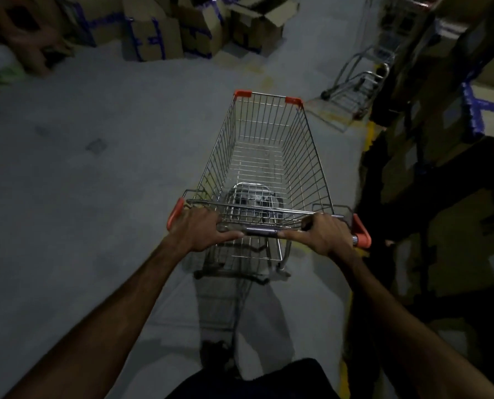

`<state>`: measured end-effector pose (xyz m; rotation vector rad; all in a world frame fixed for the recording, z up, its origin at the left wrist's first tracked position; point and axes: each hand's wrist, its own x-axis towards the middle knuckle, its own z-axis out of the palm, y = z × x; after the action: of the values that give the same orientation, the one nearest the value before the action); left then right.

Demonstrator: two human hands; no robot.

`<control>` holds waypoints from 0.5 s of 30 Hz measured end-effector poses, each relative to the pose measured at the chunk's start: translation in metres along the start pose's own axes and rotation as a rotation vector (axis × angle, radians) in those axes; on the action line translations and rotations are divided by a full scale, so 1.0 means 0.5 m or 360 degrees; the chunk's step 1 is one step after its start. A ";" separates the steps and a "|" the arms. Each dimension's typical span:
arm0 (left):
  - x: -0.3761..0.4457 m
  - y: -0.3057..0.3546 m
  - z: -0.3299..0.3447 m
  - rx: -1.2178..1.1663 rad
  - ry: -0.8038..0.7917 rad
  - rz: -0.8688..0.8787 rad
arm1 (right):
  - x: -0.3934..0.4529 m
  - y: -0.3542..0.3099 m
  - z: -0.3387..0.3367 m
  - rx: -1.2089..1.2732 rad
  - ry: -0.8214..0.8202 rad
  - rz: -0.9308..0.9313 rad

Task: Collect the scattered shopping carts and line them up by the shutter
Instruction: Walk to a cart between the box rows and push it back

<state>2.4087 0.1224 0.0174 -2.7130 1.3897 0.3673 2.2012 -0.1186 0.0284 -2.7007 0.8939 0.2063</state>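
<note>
1. The shopping cart [264, 156] is stood on the grey floor [96, 197] beside dark shelving [441, 168].
2. Its handle bar [261, 231] is gripped by the left hand [199, 230] and right hand [325, 234], fingers curled round it.

One view only, and it rides on my head, tipped forward and steeply down. My forearms run in from the bottom corners, so the lens sits right above my chest, close over my left hand [201, 230] and right hand [325, 233] on the handle of the shopping cart [264, 156]. The cart stretches away from me up the middle of the frame, seen from above and behind. The wide angle bends the edges: floor [96, 182] fills the left, dark shelving [441, 168] curves in on the right. At the far top, cardboard boxes [182, 30] stand well off, and more carts [363, 79] sit far right, blurred. It's dim, and detail drops away with distance.
</note>
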 end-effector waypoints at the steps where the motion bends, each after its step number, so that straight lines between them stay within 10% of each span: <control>1: -0.013 -0.025 0.006 -0.0013 -0.0011 -0.0059 | 0.013 -0.024 0.003 0.0000 -0.0015 -0.0057; 15: -0.184 -0.263 0.039 -0.0270 0.0021 -0.0917 | 0.260 -0.374 0.035 -0.0231 -0.0136 -0.0929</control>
<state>2.4599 0.2759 0.0151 -3.0821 0.5428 0.4303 2.4164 -0.0429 0.0251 -2.9208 0.0460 0.2610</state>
